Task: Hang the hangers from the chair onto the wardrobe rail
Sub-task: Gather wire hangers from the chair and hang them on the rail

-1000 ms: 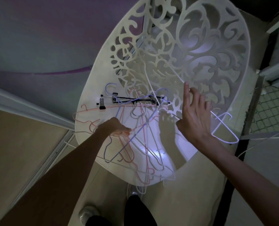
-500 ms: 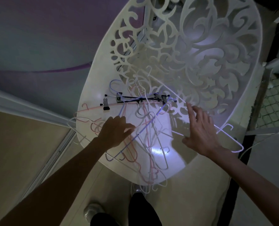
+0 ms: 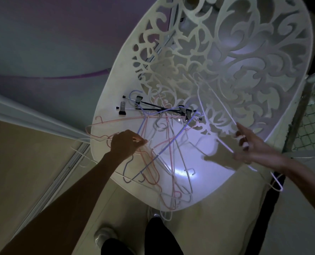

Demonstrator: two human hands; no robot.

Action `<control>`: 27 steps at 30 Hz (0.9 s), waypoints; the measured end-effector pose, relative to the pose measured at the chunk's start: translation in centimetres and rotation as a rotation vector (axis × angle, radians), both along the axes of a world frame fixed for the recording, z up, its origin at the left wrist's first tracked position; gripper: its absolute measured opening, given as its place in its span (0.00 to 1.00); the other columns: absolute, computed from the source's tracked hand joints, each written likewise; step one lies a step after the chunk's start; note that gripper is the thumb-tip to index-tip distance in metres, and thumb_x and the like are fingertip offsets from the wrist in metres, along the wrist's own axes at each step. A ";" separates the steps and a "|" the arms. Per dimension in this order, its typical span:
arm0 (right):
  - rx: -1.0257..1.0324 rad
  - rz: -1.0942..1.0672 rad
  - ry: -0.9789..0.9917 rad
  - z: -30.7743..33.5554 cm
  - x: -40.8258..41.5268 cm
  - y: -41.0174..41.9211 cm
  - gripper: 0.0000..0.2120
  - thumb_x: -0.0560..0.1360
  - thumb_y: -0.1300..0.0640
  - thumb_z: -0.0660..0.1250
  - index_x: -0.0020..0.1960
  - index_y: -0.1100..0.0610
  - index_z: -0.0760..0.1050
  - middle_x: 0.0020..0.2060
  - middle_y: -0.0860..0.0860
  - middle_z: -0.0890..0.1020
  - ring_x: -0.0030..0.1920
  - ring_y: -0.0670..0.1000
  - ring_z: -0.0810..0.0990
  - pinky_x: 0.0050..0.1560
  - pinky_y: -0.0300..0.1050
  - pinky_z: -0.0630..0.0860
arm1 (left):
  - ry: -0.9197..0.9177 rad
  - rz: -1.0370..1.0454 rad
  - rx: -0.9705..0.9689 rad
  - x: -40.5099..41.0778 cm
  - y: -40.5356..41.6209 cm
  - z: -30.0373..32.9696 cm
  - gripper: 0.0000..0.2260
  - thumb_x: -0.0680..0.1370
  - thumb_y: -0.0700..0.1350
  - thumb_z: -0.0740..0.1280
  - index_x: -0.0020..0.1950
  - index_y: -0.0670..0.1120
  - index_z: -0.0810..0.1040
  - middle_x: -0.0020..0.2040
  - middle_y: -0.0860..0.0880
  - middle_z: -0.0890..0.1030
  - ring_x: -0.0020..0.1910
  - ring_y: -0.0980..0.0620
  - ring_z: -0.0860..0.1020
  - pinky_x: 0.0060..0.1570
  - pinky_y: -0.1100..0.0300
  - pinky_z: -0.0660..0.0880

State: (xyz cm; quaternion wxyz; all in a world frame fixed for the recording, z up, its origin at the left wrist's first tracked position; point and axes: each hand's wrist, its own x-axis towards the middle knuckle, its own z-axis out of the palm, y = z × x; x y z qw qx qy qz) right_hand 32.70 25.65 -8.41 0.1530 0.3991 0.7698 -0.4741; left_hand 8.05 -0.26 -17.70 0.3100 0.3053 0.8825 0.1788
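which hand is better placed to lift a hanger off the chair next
Right. The right hand already grips a white hanger lying apart against the chair back. The left hand pinches into the tangled hanger pile, likelier to snag.

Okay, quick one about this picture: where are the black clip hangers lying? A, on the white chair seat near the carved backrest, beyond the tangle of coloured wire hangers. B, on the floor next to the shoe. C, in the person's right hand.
A: the black clip hangers lie on the white cut-out plastic chair, just before its backrest, beyond the pink and blue wire hangers; neither hand touches them.
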 end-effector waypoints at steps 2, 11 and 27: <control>-0.218 -0.065 0.060 -0.1 -1.6 0.5 0.36 0.66 0.65 0.71 0.70 0.48 0.63 0.57 0.51 0.73 0.49 0.49 0.75 0.46 0.37 0.74 | 0.033 -0.022 -0.013 0.2 0.5 0.4 0.16 0.72 0.58 0.68 0.47 0.48 0.85 0.51 0.49 0.84 0.52 0.51 0.81 0.59 0.54 0.73; -0.141 -0.022 0.263 -3.6 -6.5 -8.1 0.18 0.79 0.58 0.57 0.69 0.52 0.67 0.53 0.52 0.79 0.52 0.53 0.78 0.59 0.47 0.74 | -0.049 -0.012 -0.095 0.6 0.4 1.0 0.17 0.74 0.60 0.65 0.52 0.50 0.84 0.54 0.50 0.83 0.53 0.53 0.81 0.58 0.62 0.71; 0.659 0.547 0.266 -10.2 -15.2 -5.8 0.45 0.65 0.46 0.74 0.73 0.63 0.58 0.65 0.64 0.70 0.64 0.63 0.70 0.64 0.57 0.67 | -0.078 -0.013 -0.193 -0.7 0.9 0.5 0.19 0.72 0.63 0.66 0.47 0.49 0.84 0.51 0.47 0.83 0.54 0.47 0.80 0.57 0.58 0.71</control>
